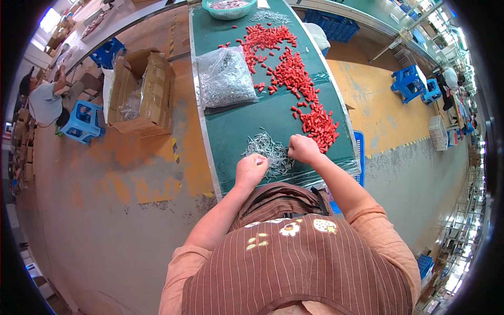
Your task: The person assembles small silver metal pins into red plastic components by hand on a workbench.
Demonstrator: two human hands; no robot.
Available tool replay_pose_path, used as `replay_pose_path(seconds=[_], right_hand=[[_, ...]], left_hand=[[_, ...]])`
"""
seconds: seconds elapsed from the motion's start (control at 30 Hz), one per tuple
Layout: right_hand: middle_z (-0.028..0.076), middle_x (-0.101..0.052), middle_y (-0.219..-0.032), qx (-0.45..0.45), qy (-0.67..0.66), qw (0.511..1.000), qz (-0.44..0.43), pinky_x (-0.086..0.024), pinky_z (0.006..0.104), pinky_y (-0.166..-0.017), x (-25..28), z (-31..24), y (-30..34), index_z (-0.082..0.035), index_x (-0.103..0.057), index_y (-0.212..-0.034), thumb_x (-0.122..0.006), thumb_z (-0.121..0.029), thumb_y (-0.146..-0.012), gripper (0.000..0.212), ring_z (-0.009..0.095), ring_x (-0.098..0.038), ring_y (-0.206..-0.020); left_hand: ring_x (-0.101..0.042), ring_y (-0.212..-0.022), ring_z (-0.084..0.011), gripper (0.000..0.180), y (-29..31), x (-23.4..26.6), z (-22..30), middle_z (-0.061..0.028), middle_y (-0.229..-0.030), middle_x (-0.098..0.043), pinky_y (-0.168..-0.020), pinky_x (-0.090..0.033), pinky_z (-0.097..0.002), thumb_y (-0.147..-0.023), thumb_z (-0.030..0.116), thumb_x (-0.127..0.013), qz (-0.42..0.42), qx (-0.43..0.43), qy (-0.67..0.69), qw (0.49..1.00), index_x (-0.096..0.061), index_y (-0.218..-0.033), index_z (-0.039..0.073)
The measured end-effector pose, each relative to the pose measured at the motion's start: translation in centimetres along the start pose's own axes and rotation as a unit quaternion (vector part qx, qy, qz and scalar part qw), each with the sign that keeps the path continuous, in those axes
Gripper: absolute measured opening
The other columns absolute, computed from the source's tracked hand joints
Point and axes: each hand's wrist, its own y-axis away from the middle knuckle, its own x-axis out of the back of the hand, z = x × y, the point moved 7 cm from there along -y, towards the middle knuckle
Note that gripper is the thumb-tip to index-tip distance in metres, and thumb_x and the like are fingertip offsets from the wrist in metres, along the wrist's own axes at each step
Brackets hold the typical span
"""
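A loose pile of small silver screws (pixel 262 142) lies on the green tabletop close to me. My left hand (pixel 252 170) is closed in a pinch at the pile's near left edge. Over its right edge, my right hand (pixel 303 148) is closed too, its fingers curled together. A pale, see-through patch shows between the hands over the screws; what each hand grips is too small to make out. Just beyond my right hand, many small red cylindrical plugs (pixel 319 126) begin and trail up the table. A clear plastic bag full of screws (pixel 226 79) rests farther up on the left.
At the table's far end stand a pale green basin (pixel 228 10) and another scatter of metal pieces (pixel 270 18). An open cardboard box (pixel 142 123) is on the floor to the left, near a blue stool (pixel 84 123) and a seated person. A blue crate (pixel 359 152) stands by the table's right edge.
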Motion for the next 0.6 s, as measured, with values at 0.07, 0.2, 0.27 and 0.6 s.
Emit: replay_pose_path(seconds=[0.07,0.2,0.27,0.6], right_hand=[[0.015,-0.063,-0.078,-0.041,-0.180,0.983,0.015,-0.050,0.0366,-0.066,0.8,0.6,0.6,0.001,-0.059,-0.079,-0.062,-0.015,-0.069,0.018,0.029,-0.063,-0.074],[0.012,-0.063,-0.074,-0.075,-0.398,0.913,0.040,-0.048,0.0327,-0.064,-0.8,1.6,1.7,0.002,-0.059,-0.079,-0.065,-0.012,-0.068,0.019,0.022,-0.062,-0.069],[0.008,-0.063,-0.073,-0.087,-0.451,0.887,0.043,-0.048,0.0293,-0.064,-0.2,1.0,2.3,0.002,-0.060,-0.082,-0.065,-0.010,-0.069,0.018,0.015,-0.060,-0.068],[0.006,-0.062,-0.074,-0.008,-0.517,0.856,0.019,-0.048,0.0270,-0.066,5.6,-5.7,5.1,0.001,-0.061,-0.085,-0.064,-0.009,-0.076,0.013,0.011,-0.058,-0.069]], left_hand=[[-0.063,-0.065,-0.0186,0.022,-0.2,0.1,-0.4,-0.0107,-0.070,-0.066,-0.063,-0.048,-0.0300,-0.073,0.024,-0.063,0.006,-0.002,0.002,1.000,-0.069,-0.081,0.004],[-0.064,-0.067,-0.0207,0.022,-0.4,-0.2,-0.2,-0.0114,-0.073,-0.066,-0.064,-0.048,-0.0313,-0.073,0.024,-0.062,0.011,-0.006,-0.016,1.000,-0.069,-0.081,0.004],[-0.064,-0.068,-0.0214,0.022,-0.5,-0.4,-0.4,-0.0118,-0.073,-0.066,-0.065,-0.048,-0.0319,-0.073,0.024,-0.061,0.005,0.006,-0.022,1.000,-0.068,-0.081,0.004],[-0.061,-0.064,-0.0229,0.019,-0.4,-1.1,1.0,-0.0128,-0.070,-0.064,-0.062,-0.047,-0.0331,-0.074,0.022,-0.062,0.004,-0.021,-0.029,0.999,-0.066,-0.078,0.004]])
